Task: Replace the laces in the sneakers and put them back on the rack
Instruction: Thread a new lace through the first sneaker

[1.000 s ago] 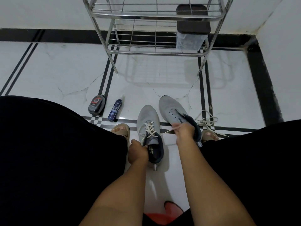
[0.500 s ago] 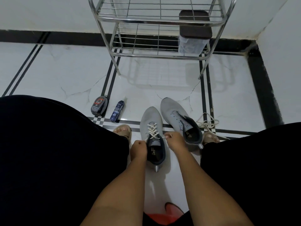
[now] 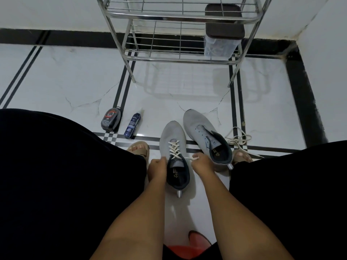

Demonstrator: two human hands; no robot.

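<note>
Fingers of the right hand (image 3: 201, 164) are curled and pinch the free end of the cream lace (image 3: 174, 150) just beside the right edge of the near sneaker (image 3: 174, 156), while the left hand (image 3: 157, 168) curls its fingers round that shoe's left collar and steadies it on the floor (image 3: 75, 87). From the head view, the shoe's long axis runs straight away from the person, toe toward the rack (image 3: 180, 32), heel nearest the wrists. The crossed lacing sits just ahead of both hands, and the top eyelets lie between them, so the next threading likely falls to the right hand, working leftward across the tongue. To its right the second sneaker (image 3: 204, 132) stands unlaced, angled slightly, with a loose lace (image 3: 237, 137) lying on the floor beyond it.
</note>
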